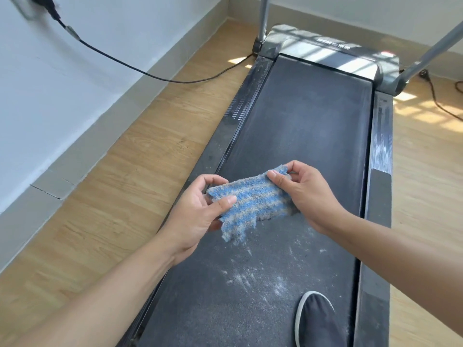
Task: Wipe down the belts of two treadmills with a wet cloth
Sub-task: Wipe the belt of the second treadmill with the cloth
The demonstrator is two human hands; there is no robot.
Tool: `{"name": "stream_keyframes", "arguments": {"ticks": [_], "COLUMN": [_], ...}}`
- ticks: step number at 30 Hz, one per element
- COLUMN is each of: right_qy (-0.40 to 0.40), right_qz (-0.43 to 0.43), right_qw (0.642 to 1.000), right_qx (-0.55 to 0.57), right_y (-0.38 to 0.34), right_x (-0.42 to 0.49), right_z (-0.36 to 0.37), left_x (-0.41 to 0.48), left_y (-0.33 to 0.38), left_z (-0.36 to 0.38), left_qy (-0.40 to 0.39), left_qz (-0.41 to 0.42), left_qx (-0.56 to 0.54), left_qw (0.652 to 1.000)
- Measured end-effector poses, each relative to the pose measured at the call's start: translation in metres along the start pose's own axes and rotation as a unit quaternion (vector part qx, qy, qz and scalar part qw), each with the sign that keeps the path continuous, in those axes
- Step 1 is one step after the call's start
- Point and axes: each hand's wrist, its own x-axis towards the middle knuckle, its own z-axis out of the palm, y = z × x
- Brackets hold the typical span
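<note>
White painted wall (62, 83) is seen at the far left, with a black cable (140, 71) hung from a plug high on it and trailed down across the grey skirting (105, 126) to the front of the treadmill (325, 46). Pale wood-look floor (125, 196) is laid between the skirting and the machine. The treadmill's left side rail (233, 121) is dark and dusty, and beside it the dark grey belt (300, 121) runs away from the camera.

Above the near half of the belt, the left hand (198, 216) is held out with its grip closed on the left end of a blue-and-grey striped cloth (253, 199); the thumb is laid on top and the fingers are curled beneath. The cloth is stretched between both hands, clear of the belt, with its frayed lower edge hanging. Its right end is pinched by the grip of the right hand (308, 196), thumb on top.

White dust (250, 276) is scattered on the belt below the hands. A dark shoe (318, 319) with a white sole edge is planted on the belt at the lower right. The right side rail (380, 146) is seen beyond it, and a grey metal upright (426, 53) rises from its far end. A second cable (436, 96) lies on the sunlit floor at the right edge.
</note>
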Motion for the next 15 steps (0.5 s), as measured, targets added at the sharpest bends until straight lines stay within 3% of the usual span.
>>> {"name": "stream_keyframes", "arguments": {"ticks": [3,7,11,13,15], "right_qy": [0.027,0.009,-0.108,-0.165,-0.154], "right_qz": [-0.039,-0.146,-0.221,-0.201,-0.201], "right_qw": [0.993,0.934,0.859,0.867,0.886], "right_qx": [-0.111,-0.325,-0.449,-0.425,-0.389], "right_y": [0.003,-0.015,-0.054,-0.074,-0.086], "right_x": [0.004,-0.003,-0.031,-0.041,-0.041], "right_z": [-0.005,-0.001,0.026,0.032,0.029], "left_x": [0.003,0.005,0.005,0.005,0.006], "left_y": [-0.010,-0.024,-0.016,-0.010,-0.008], "left_z": [-0.001,0.002,0.015,0.016,0.013], "left_qy": [0.026,0.064,0.066,0.053,0.052], "left_qz": [0.012,0.000,-0.053,-0.077,-0.104], "left_qx": [0.072,0.120,-0.039,-0.109,-0.148], "left_qw": [0.997,0.991,0.996,0.990,0.982]}}
